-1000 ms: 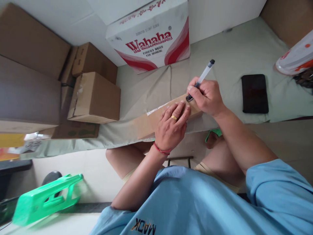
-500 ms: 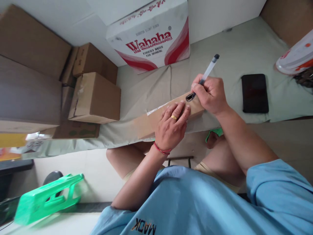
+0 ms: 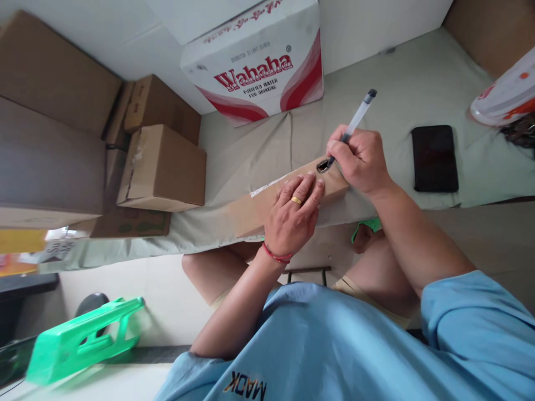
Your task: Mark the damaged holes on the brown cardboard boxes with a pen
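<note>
While held flat, long brown cardboard box (image 3: 254,209), white label, black scribble

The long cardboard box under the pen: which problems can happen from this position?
1. The long cardboard box lies at the near edge of the cloth-covered table; only the left hand presses it flat, so it might slide or tip off.
2. The right hand holds the pen with its tip on a dark mark; the fingers are close and may smear the ink.
</note>
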{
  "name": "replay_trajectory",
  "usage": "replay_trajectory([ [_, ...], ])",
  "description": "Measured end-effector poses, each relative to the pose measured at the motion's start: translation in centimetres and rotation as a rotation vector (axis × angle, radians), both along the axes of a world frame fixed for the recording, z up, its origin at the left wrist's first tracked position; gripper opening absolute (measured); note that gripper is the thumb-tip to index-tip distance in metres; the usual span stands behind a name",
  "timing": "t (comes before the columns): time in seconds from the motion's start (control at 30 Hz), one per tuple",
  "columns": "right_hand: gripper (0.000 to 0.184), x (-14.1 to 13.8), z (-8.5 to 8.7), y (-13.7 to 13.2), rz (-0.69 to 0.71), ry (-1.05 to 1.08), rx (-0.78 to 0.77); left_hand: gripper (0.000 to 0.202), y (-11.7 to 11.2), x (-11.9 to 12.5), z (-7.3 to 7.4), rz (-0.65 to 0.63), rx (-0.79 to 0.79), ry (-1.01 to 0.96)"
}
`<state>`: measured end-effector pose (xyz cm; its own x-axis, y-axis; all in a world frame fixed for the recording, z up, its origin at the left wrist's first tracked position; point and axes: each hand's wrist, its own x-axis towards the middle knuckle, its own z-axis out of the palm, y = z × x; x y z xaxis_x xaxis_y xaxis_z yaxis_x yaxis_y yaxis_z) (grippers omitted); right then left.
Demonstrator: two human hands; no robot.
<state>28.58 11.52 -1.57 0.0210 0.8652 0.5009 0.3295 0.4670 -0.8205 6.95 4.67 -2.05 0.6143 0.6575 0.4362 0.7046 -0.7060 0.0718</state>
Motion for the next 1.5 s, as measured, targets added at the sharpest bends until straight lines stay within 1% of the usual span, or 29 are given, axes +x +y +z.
replay_trajectory([
  [0.1,0.051,0.0,-0.1,0.0,0.009,-0.008,-0.015,0.045,0.0,0.1,0.0,-0.006,0.027,0.003],
  [0.17,0.052,0.1,-0.2,0.2,-0.023,-0.007,-0.004,0.045,0.0,0.0,0.0,-0.003,0.022,0.001],
  [0.27,0.053,0.5,-0.3,0.5,-0.091,0.021,0.029,0.047,0.0,-0.1,-0.1,0.003,-0.027,-0.003],
  [0.33,0.054,0.7,-0.3,0.5,-0.111,0.036,0.040,0.049,0.0,-0.2,-0.1,-0.002,-0.069,-0.007],
  [0.47,0.052,0.7,-0.3,0.3,-0.100,0.039,0.020,0.050,0.0,-0.3,0.0,-0.006,-0.100,-0.011],
  [0.67,0.046,0.6,-0.2,0.2,-0.082,0.036,0.002,0.048,0.0,-0.2,-0.1,0.004,-0.040,-0.009],
  [0.83,0.039,0.7,0.0,0.2,-0.067,0.013,0.007,0.051,0.1,-0.3,-0.2,0.002,-0.095,-0.008],
  [1.03,0.044,0.7,0.2,0.1,-0.081,-0.020,-0.009,0.051,0.1,-0.4,-0.2,0.000,-0.097,-0.015],
  [1.2,0.050,0.6,0.2,-0.2,-0.092,-0.068,-0.065,0.050,0.0,-0.3,-0.1,0.010,-0.110,-0.005],
  [1.3,0.049,1.2,0.5,-0.1,-0.160,-0.072,-0.037,0.049,0.0,-0.2,-0.1,0.013,-0.079,0.001],
  [1.37,0.042,2.2,0.6,0.2,-0.239,-0.146,-0.041,0.048,0.0,-0.2,-0.1,0.013,-0.060,0.003],
  [1.4,0.037,2.7,0.5,0.5,-0.278,-0.222,-0.063,0.048,0.0,-0.2,-0.1,0.013,-0.060,0.004],
  [1.47,0.027,3.9,-0.1,1.0,-0.341,-0.441,-0.163,0.048,0.0,-0.1,-0.1,0.017,-0.065,0.006],
  [1.5,0.026,4.4,-0.6,1.3,-0.355,-0.564,-0.235,0.048,0.0,-0.1,0.0,0.019,-0.066,0.007],
])
